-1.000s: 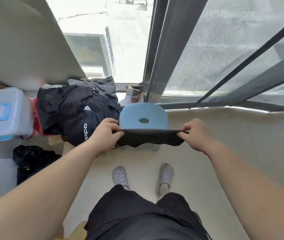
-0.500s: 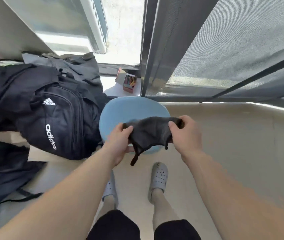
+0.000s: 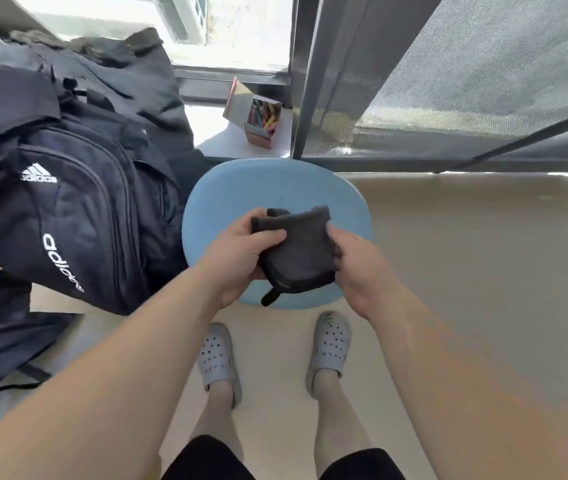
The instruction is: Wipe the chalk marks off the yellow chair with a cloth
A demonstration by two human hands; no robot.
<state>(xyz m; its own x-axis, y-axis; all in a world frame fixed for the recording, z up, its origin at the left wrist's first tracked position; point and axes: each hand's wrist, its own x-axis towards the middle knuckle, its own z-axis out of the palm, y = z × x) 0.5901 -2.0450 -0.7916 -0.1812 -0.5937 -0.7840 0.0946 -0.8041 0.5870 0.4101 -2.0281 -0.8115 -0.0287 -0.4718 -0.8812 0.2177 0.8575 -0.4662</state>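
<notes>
A dark grey cloth (image 3: 296, 251), folded into a small pad with a loop tag hanging from its lower corner, sits between both hands above a light blue stool (image 3: 275, 188). My left hand (image 3: 244, 254) grips the cloth's left side with the thumb on top. My right hand (image 3: 355, 265) pinches its right edge. No yellow chair shows in this view, and I see no chalk marks on the blue seat. The hands and cloth hide the middle of the seat.
A black backpack (image 3: 67, 216) and dark clothing lie to the left of the stool. An open box of coloured chalk (image 3: 261, 123) stands on the sill behind it. A window frame and mesh screen (image 3: 448, 81) rise at the back right. My feet in grey clogs (image 3: 220, 358) stand on beige floor.
The cloth went from stretched wide between both hands to folded into a compact pad. My hands came together, and the view tilted down and closer to the stool.
</notes>
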